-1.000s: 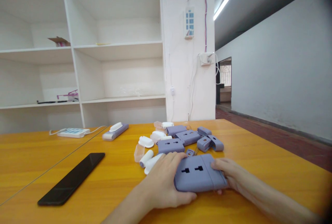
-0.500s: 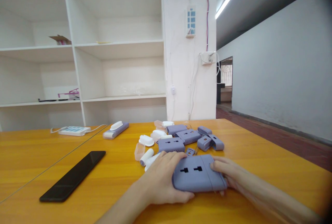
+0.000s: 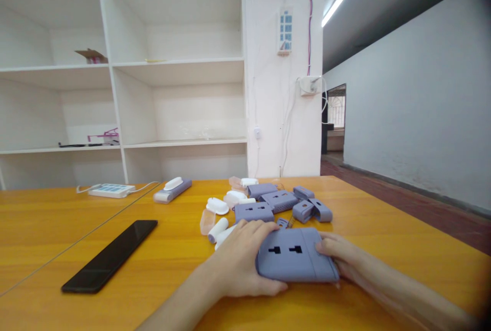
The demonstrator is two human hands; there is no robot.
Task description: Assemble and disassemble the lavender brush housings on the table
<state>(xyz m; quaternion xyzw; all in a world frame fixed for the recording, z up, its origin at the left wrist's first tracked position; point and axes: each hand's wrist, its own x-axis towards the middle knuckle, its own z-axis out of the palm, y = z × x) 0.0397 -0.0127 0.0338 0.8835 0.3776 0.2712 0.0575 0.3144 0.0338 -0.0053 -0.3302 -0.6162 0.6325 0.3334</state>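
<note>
Little is changed since a second ago: the purple socket block [image 3: 295,260] is shifted slightly. It is kept flat on the orange table [image 3: 383,228], gripped at its ends by left hand [image 3: 240,262] and right hand [image 3: 339,257], apparently for steadiness. Smaller purple parts [image 3: 284,203] lie just behind the block.

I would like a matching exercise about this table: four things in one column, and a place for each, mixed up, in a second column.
Things:
1. purple socket block
2. black phone
3. white power strip
4. cardboard box

Places:
A. on a shelf
B. between both hands
C. far left of the table, with a cord
D. flat on the table, left of the left hand

Pairs: 1-B, 2-D, 3-C, 4-A
</note>
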